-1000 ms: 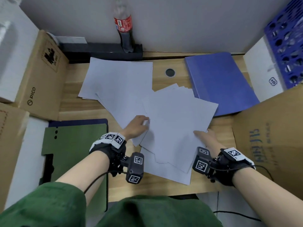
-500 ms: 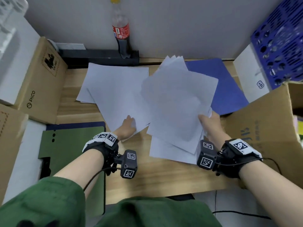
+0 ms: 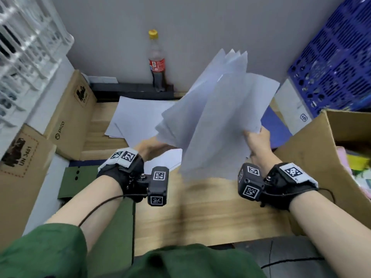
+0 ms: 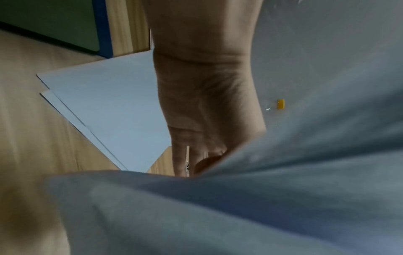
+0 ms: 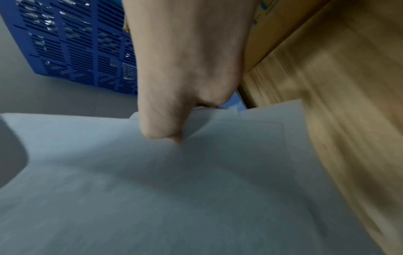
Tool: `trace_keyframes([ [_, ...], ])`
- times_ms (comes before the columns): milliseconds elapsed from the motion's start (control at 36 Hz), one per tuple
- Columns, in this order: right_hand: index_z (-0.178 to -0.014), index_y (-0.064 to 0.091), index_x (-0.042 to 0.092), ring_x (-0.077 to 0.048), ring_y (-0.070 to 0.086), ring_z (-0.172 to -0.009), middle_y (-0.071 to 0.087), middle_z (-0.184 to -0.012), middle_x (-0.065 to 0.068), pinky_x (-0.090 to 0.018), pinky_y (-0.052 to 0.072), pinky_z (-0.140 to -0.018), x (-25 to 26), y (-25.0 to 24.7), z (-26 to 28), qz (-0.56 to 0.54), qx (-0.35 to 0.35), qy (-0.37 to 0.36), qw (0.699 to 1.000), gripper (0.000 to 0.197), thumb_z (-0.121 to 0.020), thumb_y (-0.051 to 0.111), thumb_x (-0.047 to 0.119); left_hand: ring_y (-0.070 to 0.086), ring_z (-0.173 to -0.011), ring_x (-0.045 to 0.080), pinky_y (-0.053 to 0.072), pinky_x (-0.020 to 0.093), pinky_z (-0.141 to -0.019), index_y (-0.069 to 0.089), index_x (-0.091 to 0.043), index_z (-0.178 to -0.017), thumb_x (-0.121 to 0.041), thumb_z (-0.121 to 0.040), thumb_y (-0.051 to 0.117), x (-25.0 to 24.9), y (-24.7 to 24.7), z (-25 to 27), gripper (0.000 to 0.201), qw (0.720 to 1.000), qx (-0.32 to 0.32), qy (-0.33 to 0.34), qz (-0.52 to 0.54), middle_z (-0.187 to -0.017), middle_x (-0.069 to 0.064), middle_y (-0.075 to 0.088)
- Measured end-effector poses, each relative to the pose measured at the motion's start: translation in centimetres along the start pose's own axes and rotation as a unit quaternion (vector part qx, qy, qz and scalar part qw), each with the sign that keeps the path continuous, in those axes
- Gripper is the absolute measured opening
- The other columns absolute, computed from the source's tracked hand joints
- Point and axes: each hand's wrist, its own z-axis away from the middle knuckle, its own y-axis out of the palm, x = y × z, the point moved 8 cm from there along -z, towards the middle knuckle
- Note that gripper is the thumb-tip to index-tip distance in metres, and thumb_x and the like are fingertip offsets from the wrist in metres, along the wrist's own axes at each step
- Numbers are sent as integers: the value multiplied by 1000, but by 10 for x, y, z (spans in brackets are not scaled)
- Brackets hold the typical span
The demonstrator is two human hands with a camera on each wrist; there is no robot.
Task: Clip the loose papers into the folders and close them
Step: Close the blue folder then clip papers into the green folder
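A fanned stack of white papers (image 3: 216, 117) is lifted off the wooden desk (image 3: 200, 213) and tilted up. My right hand (image 3: 256, 140) grips its right edge, thumb pressed on the top sheet (image 5: 174, 189). My left hand (image 3: 149, 148) holds the lower left edge, its fingers (image 4: 181, 158) partly hidden behind the sheets. More loose sheets (image 3: 136, 117) lie flat at the back of the desk. A closed blue folder (image 3: 278, 125) shows behind the lifted stack at the right. A green folder (image 3: 94, 181) lies at the left on top of a dark blue one (image 3: 86, 162).
A cola bottle (image 3: 157, 63) stands on a black strip (image 3: 130, 90) against the wall. Cardboard boxes (image 3: 70, 115) line the left side under a white crate (image 3: 26, 43). An open cardboard box (image 3: 321, 157) and a blue crate (image 3: 337, 63) crowd the right.
The fanned stack has risen off the desk and tipped upright in my right hand. My left hand left the flat sheets and took the stack's lower left edge.
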Motion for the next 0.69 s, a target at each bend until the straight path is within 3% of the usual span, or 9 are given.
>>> trace_keyframes([
  [56,-81,64,19,-19,58,-79,65,-87,-5,-35,54,-69,-17,-2,3,-2,-2,23,1000,16,-78,56,6,56,-79,22,49,19,-72,52,-7,-83,7,-71,50,-18,23,14,18,990,93,59,89,-88,15,55],
  [111,-91,65,15,-22,58,-81,64,-91,-9,-38,52,-70,-31,-2,12,-1,9,48,999,23,-77,52,2,57,-89,21,47,24,-75,57,-9,-107,5,-60,40,-20,33,25,52,979,145,67,127,-109,9,60],
  [167,-103,62,6,-23,60,-77,63,-91,-10,-30,52,-65,-36,-1,21,-1,21,66,998,28,-80,50,-4,62,-101,15,46,26,-85,56,-23,-126,3,-70,45,-10,32,28,62,978,162,62,117,-119,-2,65],
  [250,-109,56,9,-16,59,-68,62,-86,-6,-16,51,-44,-39,12,38,15,93,84,992,30,-88,49,-10,60,-116,13,42,36,-105,58,-23,-127,-22,-87,64,-1,21,27,40,993,78,70,45,-122,-7,67],
  [333,-114,56,8,-19,68,-68,67,-93,-10,-22,55,-49,-41,27,53,33,179,97,979,33,-87,50,-12,66,-106,20,50,42,-99,60,-13,-123,-32,-84,71,10,4,17,44,997,-38,65,18,-116,2,70],
  [417,-103,60,7,-16,70,-66,68,-96,-11,-25,56,-55,-37,32,58,99,214,87,968,27,-86,51,-11,66,-96,17,54,30,-83,61,-12,-115,-21,-86,69,9,-6,18,32,990,-105,85,30,-102,-3,69],
  [556,-106,62,8,-14,67,-79,69,-100,-7,-18,54,-56,-10,27,52,103,176,27,979,23,-86,58,-1,67,-76,5,52,15,-64,62,-12,-111,-9,-84,70,-9,-10,28,28,979,-121,140,82,-92,-4,69],
  [611,-112,62,7,-13,67,-81,69,-104,-7,-18,55,-59,7,31,49,57,168,0,984,27,-86,60,1,67,-69,1,53,17,-66,62,-14,-106,-5,-80,74,-24,-9,35,30,972,-121,172,104,-89,-3,69],
  [694,-112,60,11,-17,67,-84,68,-103,-6,-25,57,-71,34,43,47,-17,180,-30,983,27,-87,60,1,70,-85,9,56,25,-79,64,-17,-105,-9,-68,78,-50,-4,43,40,968,-97,212,92,-100,3,72],
])
